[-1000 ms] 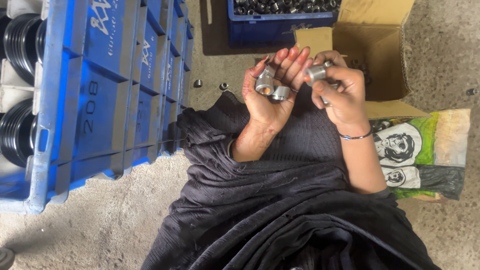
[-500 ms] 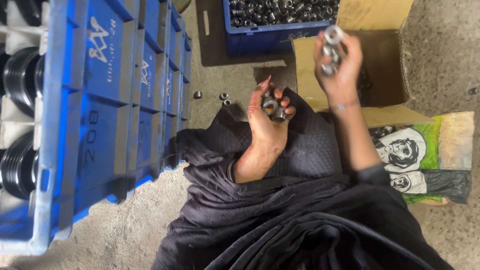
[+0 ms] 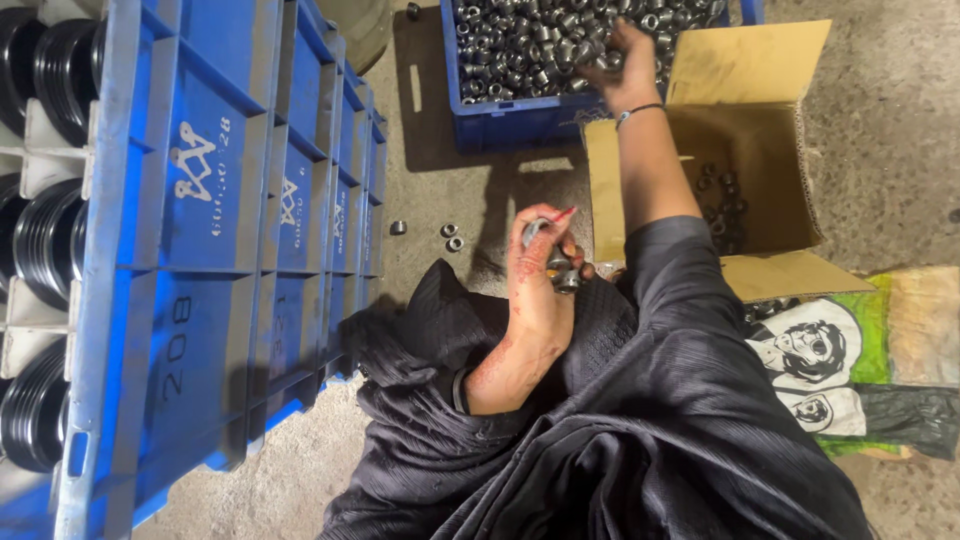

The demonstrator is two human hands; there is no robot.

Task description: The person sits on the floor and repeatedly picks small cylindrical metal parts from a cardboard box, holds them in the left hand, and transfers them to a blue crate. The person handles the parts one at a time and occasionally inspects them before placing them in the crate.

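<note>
A few small metal rings [image 3: 560,272] are cupped in the left hand [image 3: 540,270], its grip curled closed around them above the lap. The right hand [image 3: 615,62] is stretched out over the blue bin of metal rings [image 3: 520,60]; its grip is blurred and cannot be judged. An open cardboard box [image 3: 745,170] is seen just right of that arm, stacked blue crates [image 3: 230,230] well left of the left hand.

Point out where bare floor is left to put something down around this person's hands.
Bare floor lies between the stacked blue crates and the blue bin, with three loose rings. The bin is full; the right hand is over it. The cardboard box is partly filled. The left hand holds rings.
</note>
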